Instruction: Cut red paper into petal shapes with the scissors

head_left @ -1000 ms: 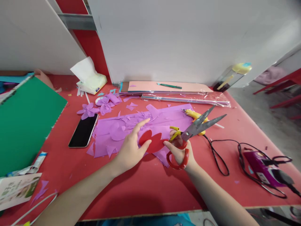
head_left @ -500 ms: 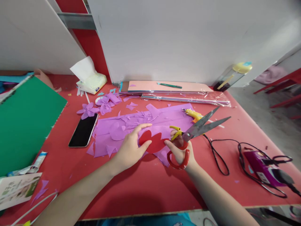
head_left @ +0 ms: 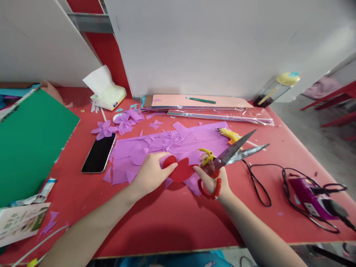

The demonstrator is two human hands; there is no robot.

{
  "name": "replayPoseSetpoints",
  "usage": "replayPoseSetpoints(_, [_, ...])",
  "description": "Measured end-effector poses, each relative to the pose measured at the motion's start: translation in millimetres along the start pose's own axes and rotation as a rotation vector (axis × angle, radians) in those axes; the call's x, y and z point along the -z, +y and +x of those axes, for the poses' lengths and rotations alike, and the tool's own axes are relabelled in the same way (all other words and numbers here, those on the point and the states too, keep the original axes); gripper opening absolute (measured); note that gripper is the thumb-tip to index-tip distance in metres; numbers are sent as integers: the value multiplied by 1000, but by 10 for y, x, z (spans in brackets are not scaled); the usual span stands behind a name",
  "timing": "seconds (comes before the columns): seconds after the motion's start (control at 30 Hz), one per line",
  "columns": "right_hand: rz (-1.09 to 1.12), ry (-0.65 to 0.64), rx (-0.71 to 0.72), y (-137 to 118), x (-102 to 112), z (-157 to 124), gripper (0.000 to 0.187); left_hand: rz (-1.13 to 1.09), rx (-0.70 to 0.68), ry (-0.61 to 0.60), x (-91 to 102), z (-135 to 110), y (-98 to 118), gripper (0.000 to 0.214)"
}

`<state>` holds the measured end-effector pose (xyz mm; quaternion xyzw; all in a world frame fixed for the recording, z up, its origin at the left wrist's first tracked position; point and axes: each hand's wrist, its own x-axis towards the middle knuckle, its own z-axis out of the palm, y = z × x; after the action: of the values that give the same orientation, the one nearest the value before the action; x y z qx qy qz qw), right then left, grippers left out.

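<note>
Nearest, the right hand grips red-handled scissors, blades parted and pointing right, clear of the paper. Just left, the left hand pinches a red petal flat on purple paper, steadying it. Farther off, a phone sits left, out of the way.

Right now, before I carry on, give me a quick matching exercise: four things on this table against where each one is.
Things:
1. scissors
2. phone
3. tissue pack
4. red shape

Places:
A. far left of the table, near the wall
B. between both hands, on the purple paper
C. in the right hand, blades open
D. flat, screen up, left of the purple paper

Pairs: 1-C, 2-D, 3-A, 4-B
</note>
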<state>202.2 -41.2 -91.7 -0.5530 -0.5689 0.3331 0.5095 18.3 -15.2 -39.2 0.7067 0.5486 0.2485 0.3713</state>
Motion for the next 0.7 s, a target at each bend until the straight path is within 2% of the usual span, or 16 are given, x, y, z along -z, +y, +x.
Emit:
replayPoseSetpoints(0.17, [63,-6,-26,37,-2,-16,16,15,14,20,12,11,4,13])
replayPoseSetpoints(0.7, [62,-8,-57,17,-10,-15,18,37,-13,20,18,17,-22,15])
